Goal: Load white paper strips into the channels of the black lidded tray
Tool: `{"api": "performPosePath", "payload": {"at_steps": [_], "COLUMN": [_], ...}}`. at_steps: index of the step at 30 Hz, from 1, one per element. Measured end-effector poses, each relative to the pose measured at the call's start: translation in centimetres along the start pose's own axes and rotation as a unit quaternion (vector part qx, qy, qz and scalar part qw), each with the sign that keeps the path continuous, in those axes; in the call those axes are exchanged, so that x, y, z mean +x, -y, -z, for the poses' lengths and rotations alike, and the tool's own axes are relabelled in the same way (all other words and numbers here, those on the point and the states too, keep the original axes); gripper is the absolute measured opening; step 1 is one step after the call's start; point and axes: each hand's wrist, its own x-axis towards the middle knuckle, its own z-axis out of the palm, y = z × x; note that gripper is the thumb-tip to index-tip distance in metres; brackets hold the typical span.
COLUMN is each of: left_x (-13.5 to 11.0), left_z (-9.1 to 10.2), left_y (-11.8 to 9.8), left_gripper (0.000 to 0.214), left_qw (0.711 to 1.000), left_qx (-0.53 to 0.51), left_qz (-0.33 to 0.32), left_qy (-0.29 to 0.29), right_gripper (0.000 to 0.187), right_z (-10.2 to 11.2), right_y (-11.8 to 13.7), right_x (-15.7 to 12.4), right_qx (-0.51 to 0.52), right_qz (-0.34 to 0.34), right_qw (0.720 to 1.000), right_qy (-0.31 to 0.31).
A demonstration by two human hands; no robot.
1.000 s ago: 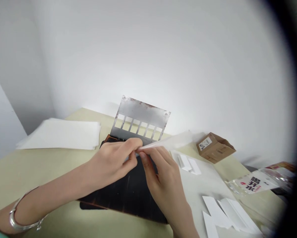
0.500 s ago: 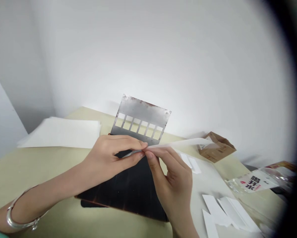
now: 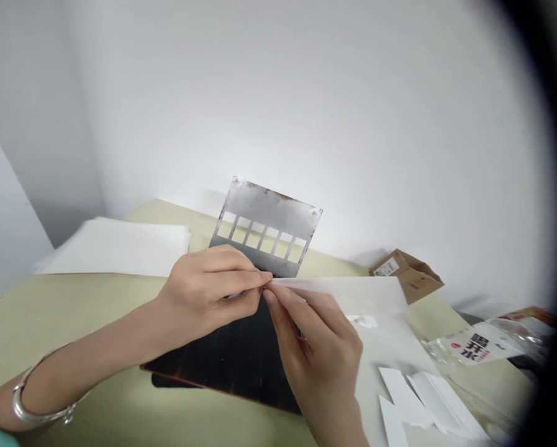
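My left hand [image 3: 208, 292] and my right hand [image 3: 320, 347] meet fingertip to fingertip above a dark board [image 3: 231, 360] on the table. Both pinch the near corner of a thin translucent white sheet [image 3: 362, 288], which stretches out to the right, nearly flat. A small silvery piece shows between my left fingers; I cannot make out what it is. Behind my hands a metal plate [image 3: 269, 226] with a row of rectangular cut-outs stands tilted up from the board's far edge. A silver bangle [image 3: 36, 403] sits on my left wrist.
A stack of white paper [image 3: 120, 248] lies at the back left of the beige table [image 3: 49, 323]. A small cardboard box [image 3: 408, 276] is at the right. Folded white paper pieces [image 3: 422, 403] and a printed plastic bag [image 3: 478, 344] lie at the front right.
The sheet, seen edge-on and raised earlier, has swung down and now spreads flat to the right, covering small white pieces. My hands stay pinched together at its corner.
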Motion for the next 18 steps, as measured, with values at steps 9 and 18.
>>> {"api": "performPosePath", "payload": {"at_steps": [9,18], "left_x": [-0.04,0.15], "left_z": [-0.35,-0.46], "left_y": [0.38,-0.11], "left_gripper": [0.016,0.015], "left_qw": [0.999,0.998], "left_qx": [0.013,0.022], "left_qz": [0.025,0.06], "left_qy": [0.015,0.022], "right_gripper": [0.021,0.015], "right_z": [-0.29,-0.48], "right_y": [0.13,0.33], "right_x": [-0.05,-0.02], "right_qx": [-0.018,-0.005], "right_qz": [0.005,-0.033], "right_qw": [0.999,0.997], "right_qy": [0.045,0.073]}}
